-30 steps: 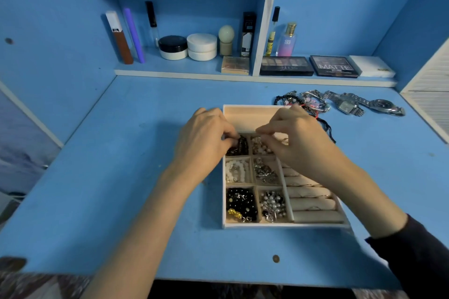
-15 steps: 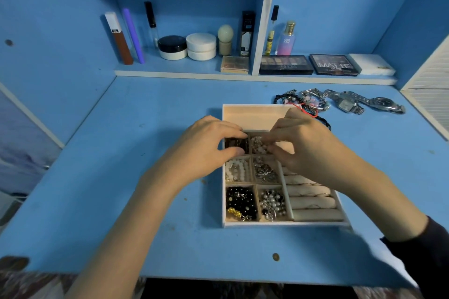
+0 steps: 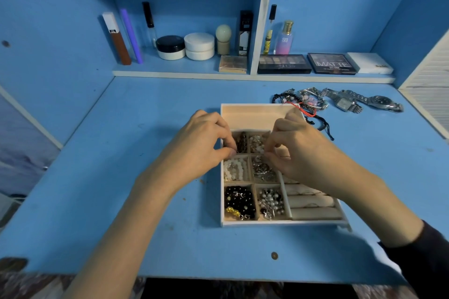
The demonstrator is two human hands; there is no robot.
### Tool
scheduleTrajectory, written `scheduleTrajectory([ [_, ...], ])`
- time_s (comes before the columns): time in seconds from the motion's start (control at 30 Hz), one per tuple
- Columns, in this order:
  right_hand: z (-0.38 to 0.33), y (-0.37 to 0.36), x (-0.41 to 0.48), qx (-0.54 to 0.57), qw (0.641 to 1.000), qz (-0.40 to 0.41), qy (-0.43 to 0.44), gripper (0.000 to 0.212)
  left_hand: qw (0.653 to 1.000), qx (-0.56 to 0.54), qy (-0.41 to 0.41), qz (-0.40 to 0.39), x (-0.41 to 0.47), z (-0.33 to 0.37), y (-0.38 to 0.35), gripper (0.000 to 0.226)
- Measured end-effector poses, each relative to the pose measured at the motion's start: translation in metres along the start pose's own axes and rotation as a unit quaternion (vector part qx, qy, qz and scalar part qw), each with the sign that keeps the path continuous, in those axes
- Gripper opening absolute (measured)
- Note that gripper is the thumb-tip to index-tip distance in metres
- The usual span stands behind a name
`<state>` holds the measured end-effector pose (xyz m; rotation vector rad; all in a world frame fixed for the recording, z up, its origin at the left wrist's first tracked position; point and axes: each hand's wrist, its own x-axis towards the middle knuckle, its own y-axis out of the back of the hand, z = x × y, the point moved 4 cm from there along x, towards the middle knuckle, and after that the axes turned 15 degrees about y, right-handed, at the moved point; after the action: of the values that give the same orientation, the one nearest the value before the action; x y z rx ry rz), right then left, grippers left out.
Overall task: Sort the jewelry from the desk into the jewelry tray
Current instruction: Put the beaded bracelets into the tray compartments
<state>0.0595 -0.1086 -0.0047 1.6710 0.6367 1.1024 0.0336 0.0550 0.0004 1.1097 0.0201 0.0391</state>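
The left hand point(image 3: 201, 145) is curled, with thumb and fingertips drawn together over the far-left small compartment of the jewelry tray point(image 3: 279, 223), where dark beads point(image 3: 241, 142) lie. The right hand point(image 3: 301, 153) is curled the same way, its tips meeting over the divider between the two far cells of the middle column. Whether either pinch holds a piece I cannot tell; anything between the tips is too fine to see.

If a thin chain does run between the hands, the likely trouble is snagging. The silver pieces point(image 3: 263, 170) sit heaped just beneath the right fingertips, and a pull could hook one and drag it over the divider into the wrong cell. The small cells look well filled, so a piece let go on a divider may slide either way. The right forearm lies across the ring rolls point(image 3: 311, 201), and a careless lift could brush them.

Further out, a red cord bracelet point(image 3: 306, 110) rests at the tray's far right corner, close behind the right hand. The tangled bracelets point(image 3: 298, 99) and the watches point(image 3: 346, 104) wait unsorted on the worktop point(image 3: 121, 177) just beyond. Lifting one strand from that knot would probably pull its neighbours along.
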Motion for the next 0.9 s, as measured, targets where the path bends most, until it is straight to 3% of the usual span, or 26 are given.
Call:
scheduleTrajectory([
  [0.17, -0.006, 0.007, -0.008, 0.058, 0.998, 0.005, 0.01, 0.01, 0.998, -0.025, -0.02, -0.047, -0.015, 0.007, 0.004, 0.005],
  [0.3, -0.014, 0.004, -0.017, 0.104, 0.992, -0.061, 0.036, 0.013, 0.994, -0.007, -0.021, -0.11, -0.026, 0.01, 0.0, 0.004],
  [0.53, -0.017, 0.002, -0.017, 0.075, 0.993, -0.067, 0.053, 0.008, 0.994, 0.035, -0.016, -0.104, -0.028, 0.01, -0.005, 0.006],
  [0.9, -0.015, 0.005, -0.019, 0.118, 0.991, -0.042, 0.039, 0.01, 0.993, -0.01, 0.004, -0.114, -0.025, 0.013, -0.001, 0.006],
])
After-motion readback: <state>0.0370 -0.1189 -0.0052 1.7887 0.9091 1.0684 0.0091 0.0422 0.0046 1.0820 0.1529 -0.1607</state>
